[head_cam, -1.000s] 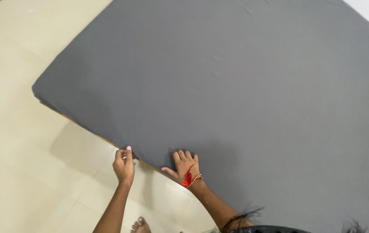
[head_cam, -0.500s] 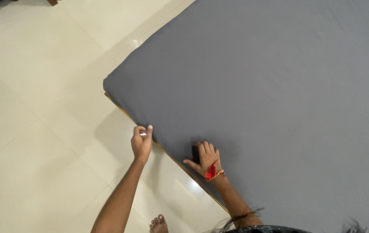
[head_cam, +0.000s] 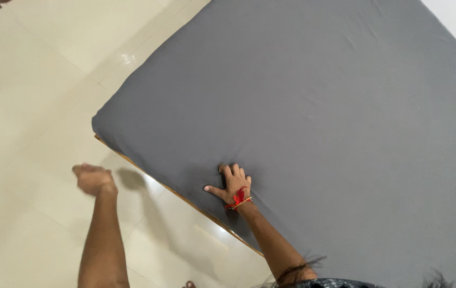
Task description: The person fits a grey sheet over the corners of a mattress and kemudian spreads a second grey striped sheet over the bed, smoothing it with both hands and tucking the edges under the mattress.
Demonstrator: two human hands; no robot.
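Left of the bed, the left hand [head_cam: 93, 179] hangs over the tiled floor [head_cam: 30, 96], fingers curled into an empty fist. The right hand [head_cam: 233, 185] presses flat, fingers spread, on the grey sheet [head_cam: 313, 122] near the bed's wooden edge [head_cam: 180, 196].

Bright, even daylight; soft arm shadow and glare patches on floor tiles [head_cam: 36, 96]; left hand [head_cam: 93, 178] slightly motion-blurred.

The sheet [head_cam: 313, 112] is matt grey cloth, smooth with faint creases. The floor [head_cam: 30, 90] is glossy cream tile. A wooden edge [head_cam: 148, 172] shows beneath the sheet.
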